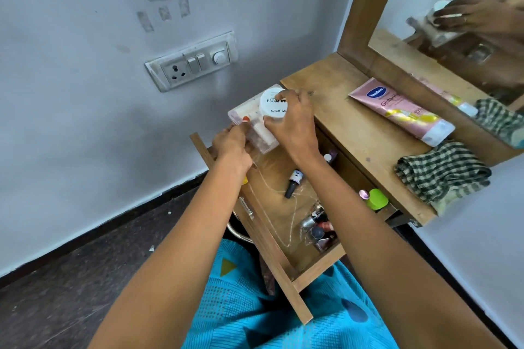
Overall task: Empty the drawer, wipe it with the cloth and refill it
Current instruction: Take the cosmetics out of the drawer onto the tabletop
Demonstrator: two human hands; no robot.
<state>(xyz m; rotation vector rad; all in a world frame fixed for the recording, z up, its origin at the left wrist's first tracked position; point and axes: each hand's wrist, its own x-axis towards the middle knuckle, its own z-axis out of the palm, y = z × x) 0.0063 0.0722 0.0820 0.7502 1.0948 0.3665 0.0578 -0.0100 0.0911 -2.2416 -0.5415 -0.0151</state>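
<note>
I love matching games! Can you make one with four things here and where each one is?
Things:
1. round white plastic tub
2. pink squeeze tube
3. small dark nail-polish bottle
4. clear plastic box

Places:
A. lying in the open wooden drawer
B. on the wooden tabletop by the mirror
C. gripped by the left hand
D. gripped by the right hand

Pairs: 1-D, 2-B, 3-A, 4-C
</note>
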